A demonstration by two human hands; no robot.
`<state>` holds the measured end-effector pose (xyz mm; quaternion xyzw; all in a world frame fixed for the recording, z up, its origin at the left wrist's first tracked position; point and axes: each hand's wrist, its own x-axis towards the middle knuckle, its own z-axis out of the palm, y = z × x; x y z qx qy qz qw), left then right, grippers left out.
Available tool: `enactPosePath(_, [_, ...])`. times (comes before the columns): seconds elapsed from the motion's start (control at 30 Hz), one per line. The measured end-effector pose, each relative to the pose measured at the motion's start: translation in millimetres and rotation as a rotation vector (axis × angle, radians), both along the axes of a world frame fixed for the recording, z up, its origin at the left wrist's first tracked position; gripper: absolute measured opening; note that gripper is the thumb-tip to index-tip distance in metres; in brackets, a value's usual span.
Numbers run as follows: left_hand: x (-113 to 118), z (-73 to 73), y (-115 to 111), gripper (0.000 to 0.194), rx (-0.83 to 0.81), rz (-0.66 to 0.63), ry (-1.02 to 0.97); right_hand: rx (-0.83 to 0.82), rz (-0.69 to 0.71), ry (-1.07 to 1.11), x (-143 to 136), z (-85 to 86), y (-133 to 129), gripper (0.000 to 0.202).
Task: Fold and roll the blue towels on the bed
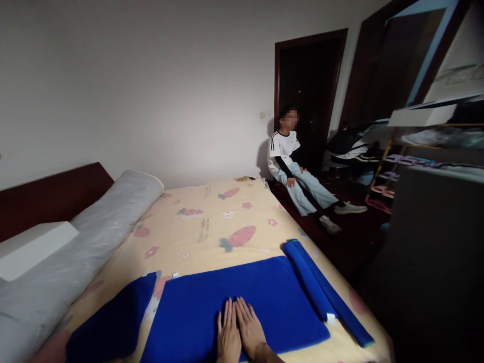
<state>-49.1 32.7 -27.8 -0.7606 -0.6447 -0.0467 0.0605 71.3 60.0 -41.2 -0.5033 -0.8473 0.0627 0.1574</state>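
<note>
A blue cloth (196,302) lies spread flat on the patterned bed sheet (212,227). My left hand (229,333) rests palm down on it, fingers stretched forward. Beside it, touching or nearly so, my right hand (250,325) also lies flat on the cloth. Neither hand grips anything. To the right are two rolled blue cloths, a shorter roll (306,282) with a white tag and a longer roll (333,292) next to it. Another blue cloth (113,322) lies at the left, partly cut off by the frame's bottom edge.
A long grey pillow (86,252) and a white box (36,247) lie by the dark headboard (68,186). Beyond the bed's far right corner sits a person (283,151) with legs stretched out. A shoe rack (385,176) and a dark cabinet (434,252) stand at the right.
</note>
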Motion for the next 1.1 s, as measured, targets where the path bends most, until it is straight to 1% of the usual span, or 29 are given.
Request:
enactPosePath(0.07, [0.9,0.7,-3.0,0.060,-0.030,0.037,-0.004,-0.037,0.018,0.000,-0.1,-1.5,-1.6,0.066])
enactPosePath(0.2, [4.4,2.4,-10.4,0.053,-0.208,0.088,-0.078,-0.104,0.032,-0.002,1.9,-14.5,-6.5,0.065])
enactPosePath(0.27, [5.5,3.4,-12.2,0.054,-0.244,0.103,-0.100,-0.106,0.023,0.008,2.7,-19.3,-7.9,0.065])
enactPosePath(0.33, [6.1,2.9,-12.5,0.055,-0.264,0.102,-0.104,-0.110,0.021,0.018,2.7,-20.5,-8.4,0.064])
enactPosePath(0.53, [3.6,-3.8,-10.1,0.062,-0.287,0.099,-0.101,-0.161,0.014,0.018,2.6,-8.9,-10.1,0.067])
enactPosePath(0.7, [-2.7,1.3,-10.9,0.063,-0.334,0.069,-0.188,-0.189,0.044,0.037,9.7,1.2,-10.0,0.069])
enactPosePath(0.87, [-6.5,3.8,-10.4,0.071,-0.326,0.046,-0.217,-0.187,0.091,0.060,19.7,9.2,-8.2,0.077])
enactPosePath(1.0, [-14.7,3.5,-11.7,0.076,-0.280,0.055,-0.194,-0.182,0.156,0.074,35.1,17.0,-6.9,0.081])
enactPosePath(1.1, [-35.8,8.5,-19.6,0.077,-0.229,0.117,-0.136,-0.154,0.191,0.085,58.3,22.0,-5.7,0.080])
